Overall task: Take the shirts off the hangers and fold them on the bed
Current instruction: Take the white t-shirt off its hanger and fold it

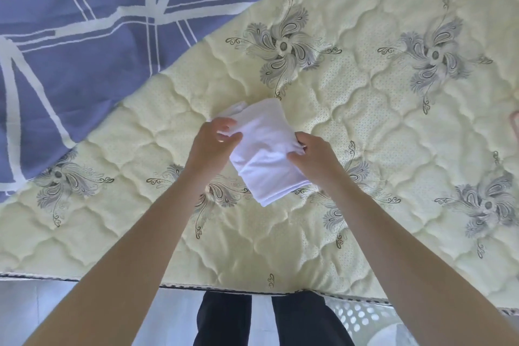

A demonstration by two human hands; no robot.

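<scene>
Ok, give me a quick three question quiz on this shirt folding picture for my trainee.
1. True or false: the white shirt is on a hanger.
2. Which hand grips the shirt: A left hand, B right hand, C both?
3. What blue cloth lies at the far left of the mattress?

Key: 1 false, it is a folded bundle. 2 C. 3 a blue sheet with white lines.

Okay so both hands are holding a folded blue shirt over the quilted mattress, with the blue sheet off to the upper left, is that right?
Not quite: the folded shirt is white, not blue. The head view shows the left hand and right hand holding it over the quilted mattress, with the blue sheet at the upper left.
</scene>
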